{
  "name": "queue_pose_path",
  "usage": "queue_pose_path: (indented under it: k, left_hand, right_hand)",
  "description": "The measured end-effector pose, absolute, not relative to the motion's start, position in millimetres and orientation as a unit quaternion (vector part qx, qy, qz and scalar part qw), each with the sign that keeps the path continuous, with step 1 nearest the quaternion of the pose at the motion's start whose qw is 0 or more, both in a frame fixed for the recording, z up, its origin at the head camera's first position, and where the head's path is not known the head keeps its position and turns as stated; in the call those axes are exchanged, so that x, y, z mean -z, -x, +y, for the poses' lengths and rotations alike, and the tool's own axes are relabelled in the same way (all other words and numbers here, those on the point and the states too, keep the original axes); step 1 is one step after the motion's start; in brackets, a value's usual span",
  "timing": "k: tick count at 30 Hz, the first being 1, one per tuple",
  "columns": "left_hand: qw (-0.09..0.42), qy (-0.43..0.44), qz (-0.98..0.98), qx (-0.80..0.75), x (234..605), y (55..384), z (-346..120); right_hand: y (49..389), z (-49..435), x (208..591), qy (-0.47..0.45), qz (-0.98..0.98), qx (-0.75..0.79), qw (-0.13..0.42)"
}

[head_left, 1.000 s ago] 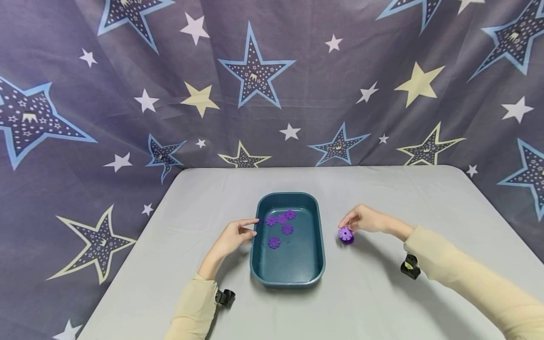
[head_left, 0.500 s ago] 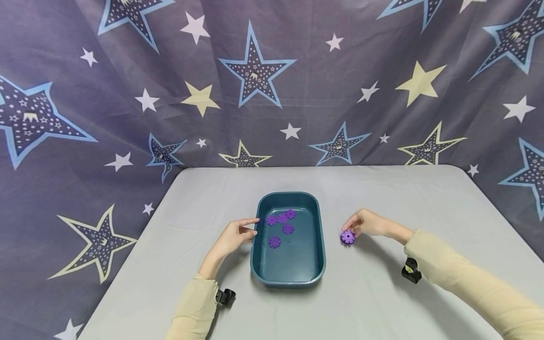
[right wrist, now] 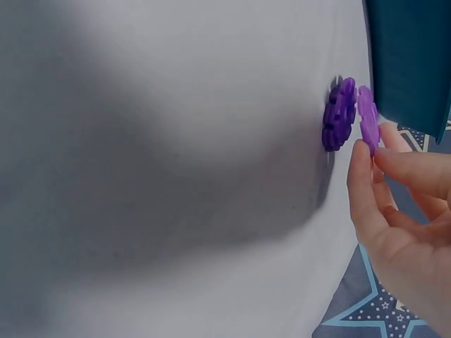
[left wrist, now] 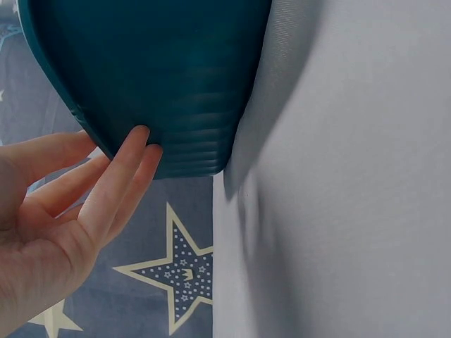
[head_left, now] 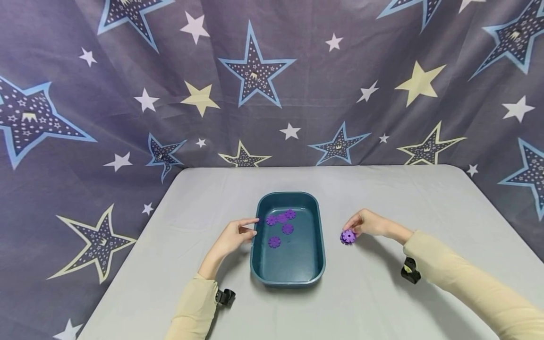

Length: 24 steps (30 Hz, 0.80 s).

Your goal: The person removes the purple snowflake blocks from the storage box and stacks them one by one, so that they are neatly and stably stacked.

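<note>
Right hand (right wrist: 405, 204) has the light disc (right wrist: 368, 120) pinched at the fingertips, so barely any space between the fingers beyond its thickness. The dark piece (right wrist: 338, 120) sits on the desk (head_left: 403, 189) right below them, disc just over it with a slim gap in the wrist view. Disc is round, so no long axis really; it sticks out from the fingers toward the person, flat face tipped slightly off the dark piece's. Right hand's clearly nearer; the left hand (head_left: 229, 238) is past the bin (head_left: 299, 259), fairly straight fingers resting on its side. Bin's left of the right fingers, long axis running away from the person, loose discs (head_left: 287, 229) inside.
</note>
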<state>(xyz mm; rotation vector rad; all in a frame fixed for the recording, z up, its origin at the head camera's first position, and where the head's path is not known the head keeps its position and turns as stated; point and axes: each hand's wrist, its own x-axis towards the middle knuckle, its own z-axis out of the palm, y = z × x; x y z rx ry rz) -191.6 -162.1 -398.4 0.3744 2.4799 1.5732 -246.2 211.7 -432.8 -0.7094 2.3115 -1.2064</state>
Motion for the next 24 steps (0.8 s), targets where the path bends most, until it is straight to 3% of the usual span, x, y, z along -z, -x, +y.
queue_pose_path:
  k: [24]
  left_hand:
    - [0.089, -0.139, 0.831, -0.531, 400.3, 192.4, -162.8]
  right_hand:
    - [247.6, 209.5, 440.3, 0.250, 0.843, 0.430, 0.206]
